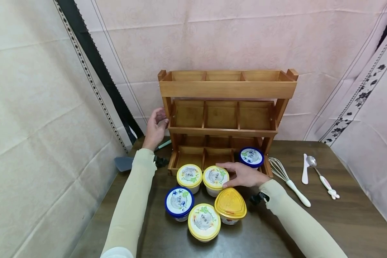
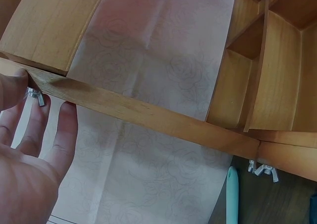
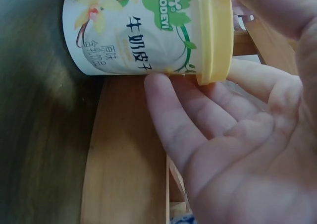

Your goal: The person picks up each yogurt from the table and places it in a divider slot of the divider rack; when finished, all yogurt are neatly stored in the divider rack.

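A wooden three-tier rack [image 1: 227,89] with divided compartments stands at the back of the table. My left hand [image 1: 156,129] is at its left side; in the left wrist view, its fingers [image 2: 64,130] reach the side post [image 2: 148,110] near a wing nut [image 2: 35,95]. In front of the rack, my right hand [image 1: 245,174] holds a yellow-lidded tub [image 1: 215,177], thumb at the front and fingers behind. The right wrist view shows the printed side of this tub [image 3: 133,30] against the fingers. A blue-lidded tub [image 1: 251,156] sits in the right compartment of the lowest tier.
Around the held tub stand another yellow-lidded tub [image 1: 189,176], a blue-lidded tub [image 1: 179,202], a larger yellow-lidded tub [image 1: 204,222] and a domed yellow-lidded tub [image 1: 230,204]. At right lie a whisk [image 1: 288,181], a white knife [image 1: 305,170] and a spoon [image 1: 322,177]. A grey-blue spatula [image 1: 123,163] lies left.
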A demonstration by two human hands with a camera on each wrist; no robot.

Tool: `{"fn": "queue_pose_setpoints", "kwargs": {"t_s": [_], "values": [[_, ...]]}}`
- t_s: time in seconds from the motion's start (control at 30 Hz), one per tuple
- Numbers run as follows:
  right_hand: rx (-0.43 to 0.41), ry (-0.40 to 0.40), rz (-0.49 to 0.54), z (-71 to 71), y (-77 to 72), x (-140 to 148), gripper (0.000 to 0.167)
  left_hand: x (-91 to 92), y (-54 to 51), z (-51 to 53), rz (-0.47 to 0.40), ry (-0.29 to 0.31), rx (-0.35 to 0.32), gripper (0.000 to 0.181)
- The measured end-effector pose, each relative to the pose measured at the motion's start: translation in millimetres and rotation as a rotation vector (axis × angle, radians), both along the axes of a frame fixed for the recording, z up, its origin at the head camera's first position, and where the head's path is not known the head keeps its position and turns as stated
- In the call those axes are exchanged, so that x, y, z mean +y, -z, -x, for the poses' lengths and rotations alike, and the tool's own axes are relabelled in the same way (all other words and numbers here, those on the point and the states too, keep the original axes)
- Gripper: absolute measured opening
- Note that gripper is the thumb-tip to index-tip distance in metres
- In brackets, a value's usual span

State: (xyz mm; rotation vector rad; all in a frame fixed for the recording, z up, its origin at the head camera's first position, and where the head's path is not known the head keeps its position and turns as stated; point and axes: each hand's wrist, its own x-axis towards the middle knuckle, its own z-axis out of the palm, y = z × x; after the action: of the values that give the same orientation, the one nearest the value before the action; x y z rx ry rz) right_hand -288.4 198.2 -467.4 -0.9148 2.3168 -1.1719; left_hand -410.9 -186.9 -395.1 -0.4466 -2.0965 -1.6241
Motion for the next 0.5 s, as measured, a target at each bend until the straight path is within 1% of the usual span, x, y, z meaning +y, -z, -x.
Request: {"fn": "queue_pose_setpoints", "kwargs": {"t_s": [0.03,0.2,0.23,0.27,0.37,0.5], "values": [[0.006,-0.004,-0.004,-0.5,-0.2,-0.6,0.089,1.4,-2.1,-3.2,0.003,-0.006,-0.007,0.044],[-0.002,0.007,-0.005,-1.8,-1.9,-3.6,0.092,1.6,-1.3,-3.8,0.006,-0.012,0.004,0.044],[-0.01,0.01,0.006,-1.2,-1.6,-3.9,0.092,1.7,-1.3,-4.0,0.007,-0.015,-0.002,0.044],[-0.015,0.013,0.015,-0.4,-1.1,-3.5,0.091,0.4,1.1,-1.3,0.007,-0.012,0.005,0.044],[-0.047,0.027,0.056,0.2,-2.2,-2.5,0.091,0.8,1.0,-1.8,0.01,-0.012,0.002,0.044],[-0.065,0.054,0.091,-2.5,-8.4,-0.8,0.091,0.3,1.7,-1.5,0.011,-0.012,0.006,0.043]]}}
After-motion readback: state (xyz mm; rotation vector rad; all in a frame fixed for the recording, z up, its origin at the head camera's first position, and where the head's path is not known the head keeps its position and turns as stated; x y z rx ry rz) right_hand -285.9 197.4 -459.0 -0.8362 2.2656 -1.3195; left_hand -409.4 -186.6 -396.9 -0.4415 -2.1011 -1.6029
